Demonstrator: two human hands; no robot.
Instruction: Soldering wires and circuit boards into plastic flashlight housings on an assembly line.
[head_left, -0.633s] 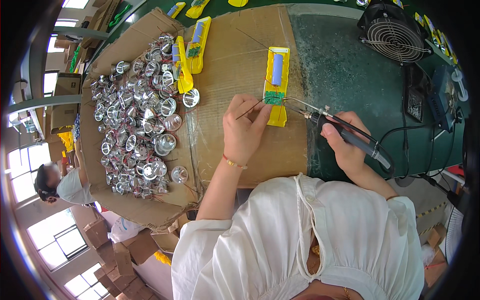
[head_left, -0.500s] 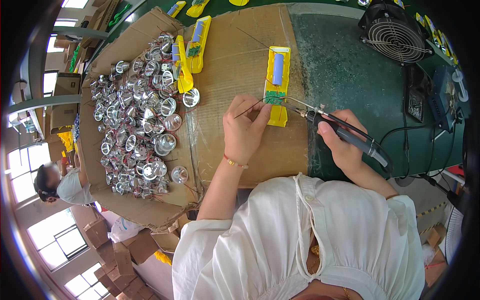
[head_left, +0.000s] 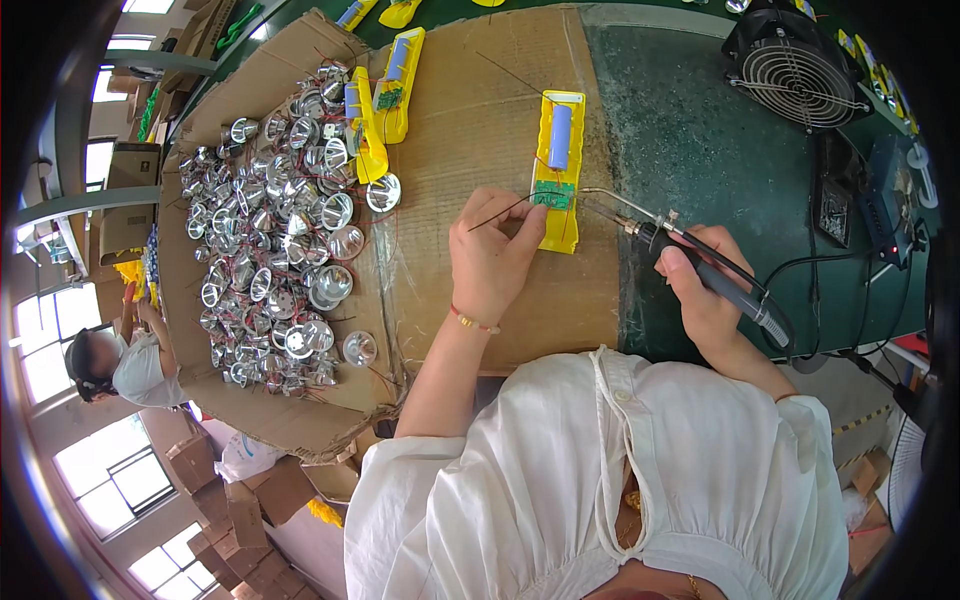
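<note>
A yellow plastic casing (head_left: 563,236) lies on the cardboard in front of me. It holds a blue cylindrical battery (head_left: 560,138) and a small green circuit board (head_left: 553,190). My left hand (head_left: 490,250) is closed in a pinch on a thin dark wire (head_left: 490,219), whose far end arches over the board; its fingertips are beside the casing's left edge. In my right hand (head_left: 708,300) is a soldering iron (head_left: 728,287) with a thin metal feed tube (head_left: 625,199) along it. The iron's tip points left, just right of the board and apart from it.
Many silver reflector cups (head_left: 285,240) with red wires fill a cardboard tray at left. More yellow casings (head_left: 398,95) lie at its far right corner. A black fan (head_left: 795,80) stands far right, near a blue box (head_left: 888,190) with cables. Another person (head_left: 145,370) sits beyond the tray.
My right hand has drawn the soldering iron to the right, and its tip has come away from the board. The casing has shifted slightly right. My left hand keeps its pinch on the wire.
</note>
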